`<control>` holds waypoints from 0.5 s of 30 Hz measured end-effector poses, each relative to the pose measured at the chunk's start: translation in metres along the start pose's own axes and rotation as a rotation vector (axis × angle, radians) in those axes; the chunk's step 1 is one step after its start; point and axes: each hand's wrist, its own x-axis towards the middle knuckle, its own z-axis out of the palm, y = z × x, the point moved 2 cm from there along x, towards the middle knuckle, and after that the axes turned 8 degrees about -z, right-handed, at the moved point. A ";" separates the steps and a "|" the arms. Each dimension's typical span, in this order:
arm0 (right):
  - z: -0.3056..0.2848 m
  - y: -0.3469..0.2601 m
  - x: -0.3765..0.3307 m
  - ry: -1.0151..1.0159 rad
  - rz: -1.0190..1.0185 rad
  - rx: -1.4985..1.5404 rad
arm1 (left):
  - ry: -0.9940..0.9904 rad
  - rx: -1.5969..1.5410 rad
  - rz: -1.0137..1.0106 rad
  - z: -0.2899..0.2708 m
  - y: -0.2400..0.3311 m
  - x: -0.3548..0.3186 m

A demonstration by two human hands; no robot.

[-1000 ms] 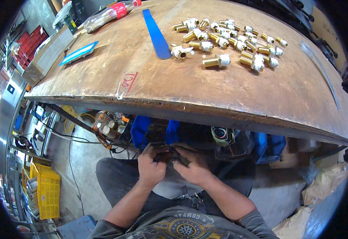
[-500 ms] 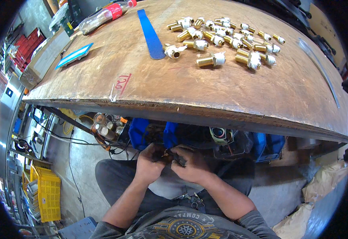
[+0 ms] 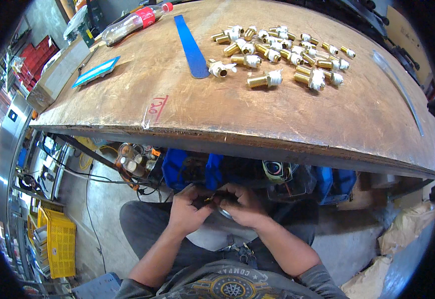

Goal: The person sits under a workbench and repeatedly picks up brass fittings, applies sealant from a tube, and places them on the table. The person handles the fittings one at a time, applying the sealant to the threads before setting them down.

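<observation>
My hands meet above my lap, just below the bench's front edge. The fingers of my left hand [image 3: 188, 208] are closed around a small brass-coloured piece [image 3: 208, 200], mostly hidden and in shadow. My right hand [image 3: 242, 205] is curled close against it; a pale, rounded edge [image 3: 225, 213] shows under its palm, too little to name. On the bench lie several brass threaded fittings [image 3: 265, 79] with white tape wrapped around one end. The nearest ones lie apart from the cluster.
A blue flat strip [image 3: 191, 47], a blue-and-white flat device [image 3: 96, 73] and a plastic bottle [image 3: 130, 26] lie on the wooden bench [image 3: 217, 107]. A clear tube [image 3: 399, 89] lies at right. Blue bins [image 3: 173, 169] stand beneath. A yellow crate [image 3: 60, 244] is on the floor at left.
My right hand has turned a little, and the pale edge under its palm has come into view. Both hands stay together over my lap. The view has shifted slightly.
</observation>
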 end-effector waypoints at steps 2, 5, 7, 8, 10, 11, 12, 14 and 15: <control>0.000 -0.009 -0.002 0.033 -0.038 -0.034 | -0.084 -0.096 0.031 -0.005 -0.001 -0.001; 0.000 -0.005 -0.003 0.115 -0.073 0.066 | -0.216 -0.048 0.188 -0.017 0.000 -0.002; 0.000 -0.012 -0.003 0.123 -0.105 -0.002 | -0.250 0.035 0.330 -0.022 0.006 -0.002; -0.001 -0.014 -0.003 0.127 -0.122 -0.035 | -0.240 0.071 0.402 -0.024 0.013 -0.001; -0.003 -0.014 -0.002 0.142 -0.312 -0.100 | -0.198 -0.066 0.319 -0.025 0.017 -0.003; -0.003 -0.014 -0.003 0.148 -0.402 -0.136 | -0.168 -0.244 0.163 -0.023 0.015 -0.006; -0.003 -0.013 -0.003 0.132 -0.426 -0.182 | -0.135 -0.421 0.005 -0.021 0.012 -0.008; -0.002 -0.014 -0.003 0.109 -0.464 -0.246 | -0.177 -0.237 -0.045 -0.026 0.013 -0.001; -0.002 -0.014 -0.004 0.101 -0.476 -0.265 | -0.197 -0.144 -0.070 -0.030 0.014 0.002</control>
